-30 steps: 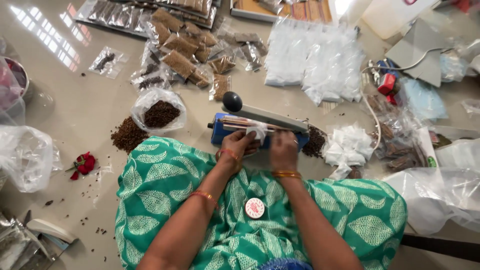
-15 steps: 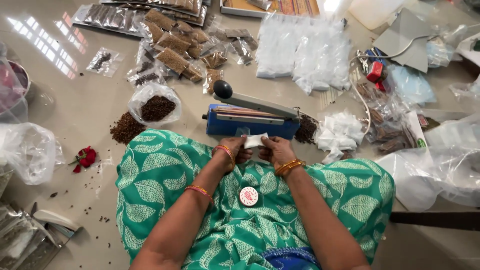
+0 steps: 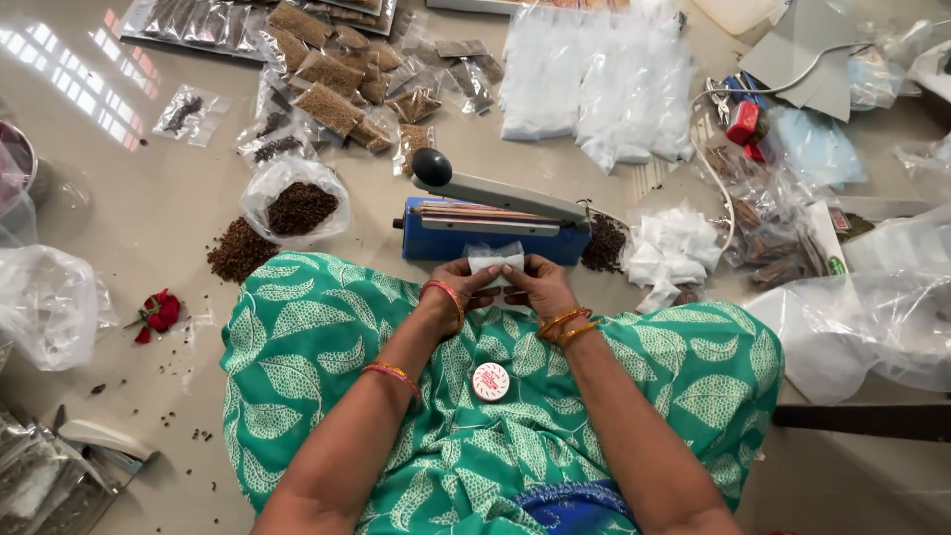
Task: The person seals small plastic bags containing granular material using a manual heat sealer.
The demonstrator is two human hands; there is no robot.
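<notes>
Drawn back from the sealer since the earlier frames: both hands now near the lap, small clear pouch [image 3: 494,260] pulled off the bar and held between them.

Far left: crumpled clear bag [image 3: 45,302] and a red flower [image 3: 158,312] on the floor. Next, an open bag of dark spice [image 3: 294,206] with a loose spice heap [image 3: 238,250] just beside it; filled packets [image 3: 332,74] farther off.

Centre: left hand [image 3: 464,282] closed on the pouch's left edge, fingers curled under it. Pouch just in front of the blue heat sealer [image 3: 490,223], lever arm raised, black knob at its left end. Right hand [image 3: 538,282] pinching the pouch's right edge, thumb on top.

Right: pile of empty pouches [image 3: 674,248] near the sealer, stack of clear bags [image 3: 594,79] farther away.

Probably handling or checking the pouch beside the sealer. Contents of the pouch too small to tell. Next move likely calls for both hands keeping the open edge flat and level.
</notes>
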